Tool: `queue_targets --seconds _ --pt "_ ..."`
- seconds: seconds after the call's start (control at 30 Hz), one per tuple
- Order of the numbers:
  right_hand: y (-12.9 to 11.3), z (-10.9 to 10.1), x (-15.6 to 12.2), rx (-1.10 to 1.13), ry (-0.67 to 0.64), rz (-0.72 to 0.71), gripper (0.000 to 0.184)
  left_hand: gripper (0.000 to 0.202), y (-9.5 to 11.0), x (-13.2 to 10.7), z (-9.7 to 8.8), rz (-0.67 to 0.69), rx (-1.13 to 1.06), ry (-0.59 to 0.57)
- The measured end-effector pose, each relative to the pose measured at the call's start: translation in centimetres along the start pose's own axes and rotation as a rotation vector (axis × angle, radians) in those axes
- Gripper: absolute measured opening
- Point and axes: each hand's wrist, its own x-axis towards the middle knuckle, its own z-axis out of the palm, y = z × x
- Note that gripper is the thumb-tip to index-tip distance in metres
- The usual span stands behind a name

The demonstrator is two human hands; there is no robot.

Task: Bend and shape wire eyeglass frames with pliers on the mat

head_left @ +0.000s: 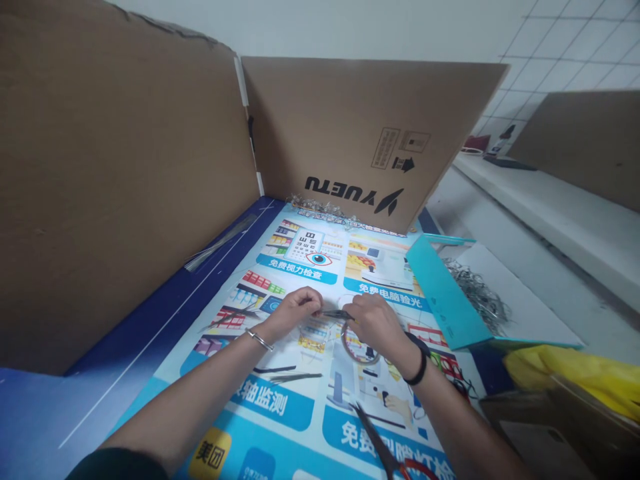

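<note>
From the head view, we've got both bare hands out over a printed poster [273, 408], and what matters is the dark thin piece [334, 313] stretched across the gap between them. Can't tell if it's a single strip or a few together, it's too small and blurry. Our left hand [299, 307] has thumb and forefinger pinched together right at its left end, so the tips are on it there. Our right hand [376, 322] is curled over the other end, fingers bent in and closed on it, though the back of the hand hides how each finger sits. The middle of the piece is bare between the two sets of fingertips, running roughly sideways.

Just under the right hand there's a greyish ring [346, 345]; we can't tell whether the fingers touch it. Nearer to us, the scissors [374, 428] lie on the poster, red handles our way. More dark strips [295, 377] lie on the poster between the forearms. Off to the right sits a teal box [445, 300] with a wiry metallic tangle [477, 293] inside, and a yellow bag [575, 373] is just beside it. Cardboard panels [360, 120] stand upright at the left and back, with clear crinkly bits [325, 207] along the poster's far edge.
</note>
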Motion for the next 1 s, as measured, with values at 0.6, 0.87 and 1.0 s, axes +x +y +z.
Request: queue_targets --seconds 0.6,0.87,1.0 --pt "5.8 3.4 -0.4 -0.195 0.05 0.472 0.03 0.016 -1.1 0.8 -1.0 -0.088 0.171 0.255" --pt "5.6 4.5 -0.3 -0.18 0.112 0.447 0.023 0.009 0.1 0.2 -0.5 0.019 -0.025 0.128" --pt "6.0 5.0 -0.2 -0.141 0.138 0.468 0.024 0.007 0.2 0.1 -0.5 0.06 -0.09 0.082"
